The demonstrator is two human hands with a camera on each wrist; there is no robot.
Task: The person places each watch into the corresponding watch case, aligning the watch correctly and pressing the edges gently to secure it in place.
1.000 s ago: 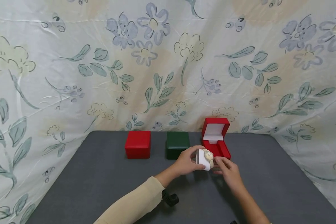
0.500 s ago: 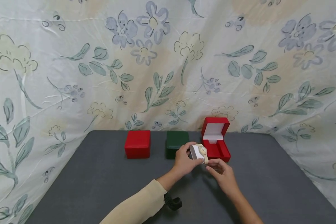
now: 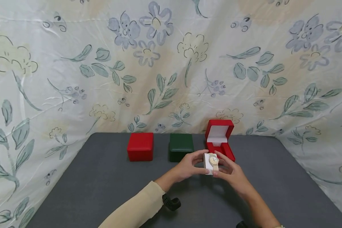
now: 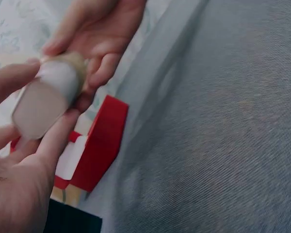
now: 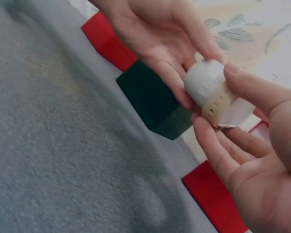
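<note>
A cream-strapped wristwatch (image 3: 213, 160) with a round dial is wrapped around a white cushion (image 3: 206, 164), held up over the table. My left hand (image 3: 186, 165) grips the cushion's left end between thumb and fingers. From the other side, my right hand (image 3: 236, 177) pinches the watch and cushion, thumb in front and fingers behind. The right wrist view shows the holed strap (image 5: 216, 108) between these fingers. Just behind the hands stands an open red watch box (image 3: 229, 154), its white-lined lid raised; the hands partly cover its base.
A closed green box (image 3: 181, 144) stands left of the open one, close behind my left hand. Further left is a closed red box (image 3: 140, 147). All rest near the back of the dark grey table (image 3: 102, 190), before a flowered cloth (image 3: 159, 79).
The watch on its cushion swung left and up, then came back right and turned more upright. My right hand has moved from touching the strap's lower edge to gripping the right side.
</note>
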